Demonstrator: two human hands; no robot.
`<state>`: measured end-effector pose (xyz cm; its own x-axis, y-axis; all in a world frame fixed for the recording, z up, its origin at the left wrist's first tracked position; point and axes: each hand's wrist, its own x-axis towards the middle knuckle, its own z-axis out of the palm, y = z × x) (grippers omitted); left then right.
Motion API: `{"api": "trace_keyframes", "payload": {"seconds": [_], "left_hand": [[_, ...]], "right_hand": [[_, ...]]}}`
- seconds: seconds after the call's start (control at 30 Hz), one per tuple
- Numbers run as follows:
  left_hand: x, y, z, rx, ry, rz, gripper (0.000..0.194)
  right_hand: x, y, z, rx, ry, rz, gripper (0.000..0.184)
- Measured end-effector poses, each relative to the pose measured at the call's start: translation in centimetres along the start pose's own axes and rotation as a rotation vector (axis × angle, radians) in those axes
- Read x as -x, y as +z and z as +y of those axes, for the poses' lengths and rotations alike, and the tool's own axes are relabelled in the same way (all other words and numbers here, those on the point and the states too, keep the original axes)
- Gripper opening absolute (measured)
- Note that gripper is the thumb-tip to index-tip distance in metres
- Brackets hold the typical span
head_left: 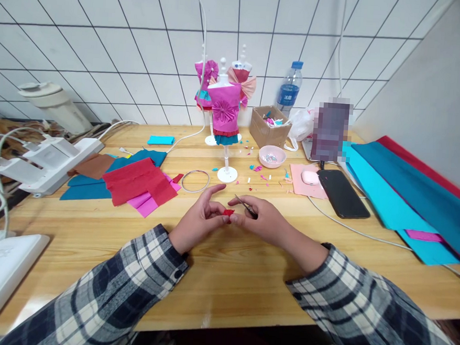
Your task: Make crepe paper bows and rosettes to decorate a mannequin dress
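Observation:
A small gathered piece of red crepe paper (228,212) is pinched between the fingertips of both hands, just above the table. My left hand (205,215) is closed on its left side, with the index finger raised and away from it. My right hand (264,217) grips its right side by thumb and finger. Tucked in that same hand is a slim pointed metal tool (245,205) with a dark handle; its exact kind is unclear. Beyond the hands stands a small white dress form (226,161) wearing a magenta paper top and a red and teal ruffled skirt.
Crepe paper sheets (138,182) lie left; longer rolls (407,174) lie right. A wire ring (195,181), pink bowl (272,157), cardboard box (270,127), water bottle (290,90) and black phone (342,193) surround the work area. A power strip (61,163) sits left.

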<state>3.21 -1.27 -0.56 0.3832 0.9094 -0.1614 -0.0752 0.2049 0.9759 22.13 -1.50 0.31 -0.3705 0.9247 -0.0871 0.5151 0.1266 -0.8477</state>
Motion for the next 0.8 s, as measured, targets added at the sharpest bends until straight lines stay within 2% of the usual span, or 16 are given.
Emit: {"api": "trace_keyframes", "payload": {"seconds": [0.2,0.37,0.6,0.7,0.8], "left_hand": [[0.45,0.39,-0.05,-0.184,0.049,-0.065,0.08],[0.5,0.51,-0.01,-0.238,0.085,-0.096,0.073],[0.18,-0.08,-0.28,-0.221,0.173,-0.156,0.068],[0.09,-0.14,-0.26,-0.201,0.162,-0.09,0.068],[-0.08,0.12,-0.11,-0.221,0.101,0.032,0.05]], "right_hand": [[-0.16,0.1,-0.21,0.062,0.005,-0.029,0.016],[-0.22,0.12,-0.16,0.107,-0.004,-0.069,0.013],[-0.27,0.15,-0.13,0.086,0.01,-0.052,0.013],[-0.39,-0.01,-0.01,0.048,0.044,0.013,0.015],[-0.49,0.09,0.18,-0.057,0.062,0.156,0.017]]}}
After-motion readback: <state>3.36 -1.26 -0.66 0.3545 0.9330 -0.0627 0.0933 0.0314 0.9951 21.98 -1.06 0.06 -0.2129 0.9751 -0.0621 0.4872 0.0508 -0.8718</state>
